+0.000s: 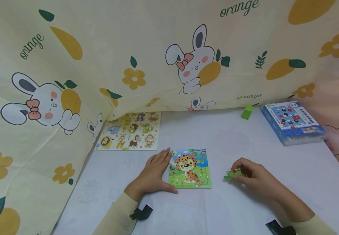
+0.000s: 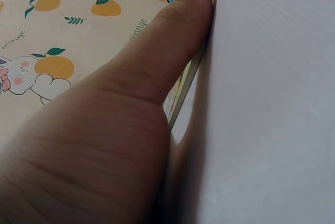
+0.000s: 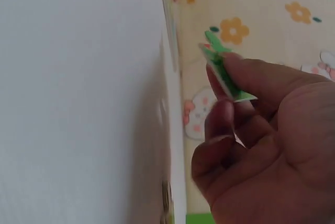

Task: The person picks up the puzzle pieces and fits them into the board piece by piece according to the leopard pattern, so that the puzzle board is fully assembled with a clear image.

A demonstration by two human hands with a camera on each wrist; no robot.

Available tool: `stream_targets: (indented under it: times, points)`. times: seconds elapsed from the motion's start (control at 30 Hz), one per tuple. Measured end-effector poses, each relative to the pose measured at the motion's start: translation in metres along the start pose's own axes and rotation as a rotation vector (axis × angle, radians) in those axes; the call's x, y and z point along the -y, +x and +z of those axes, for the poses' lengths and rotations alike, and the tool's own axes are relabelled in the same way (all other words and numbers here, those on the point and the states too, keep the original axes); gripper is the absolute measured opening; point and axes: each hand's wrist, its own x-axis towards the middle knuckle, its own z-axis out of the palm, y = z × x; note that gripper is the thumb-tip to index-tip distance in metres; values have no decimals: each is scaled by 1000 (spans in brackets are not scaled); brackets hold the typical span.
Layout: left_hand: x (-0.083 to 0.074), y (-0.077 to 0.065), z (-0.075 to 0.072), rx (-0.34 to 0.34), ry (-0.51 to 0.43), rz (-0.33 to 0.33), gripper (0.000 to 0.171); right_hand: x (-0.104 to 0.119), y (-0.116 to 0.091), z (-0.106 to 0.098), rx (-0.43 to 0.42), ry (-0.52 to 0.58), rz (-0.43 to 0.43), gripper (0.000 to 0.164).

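A square jigsaw puzzle (image 1: 189,169) with a spotted leopard cub on green grass lies flat on the table. Along its left side rests my left hand (image 1: 154,173), fingers extended to the upper left corner and the thumb at the bottom edge. The thumb (image 2: 178,30) runs along the board's edge in the left wrist view. To the right of the puzzle, my right hand (image 1: 253,176) pinches green jigsaw pieces (image 1: 232,175) between thumb and fingers. In the right wrist view the green pieces (image 3: 225,72) are held tilted, partly hidden by the thumb.
Behind the puzzle on the left lies an animal picture board (image 1: 131,135), partly under the hanging printed cloth (image 1: 146,39). A green block (image 1: 247,112) stands at the back right, beside a blue boxed set (image 1: 292,122) with a molecule picture. White cloth covers the table (image 1: 184,212).
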Motion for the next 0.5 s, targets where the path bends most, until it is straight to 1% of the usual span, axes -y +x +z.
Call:
stream_targets:
  times: [0.1,0.17,0.23,0.33,0.4,0.5]
  points:
    - [0,0,0,1,-4,1,151,3,3,6,28,8,-4,42]
    - [0,0,0,1,-7,1,151,5,4,11,51,22,-31,44]
    - [0,0,0,3,-10,-1,151,6,5,16,67,40,-80,35]
    - [-1,0,0,4,-14,-4,150,10,7,24,62,46,-143,17]
    - [-1,0,-1,3,-12,-4,150,13,9,28,54,56,-152,13]
    - [-1,0,-1,0,-14,-2,150,17,11,35,53,82,-128,14]
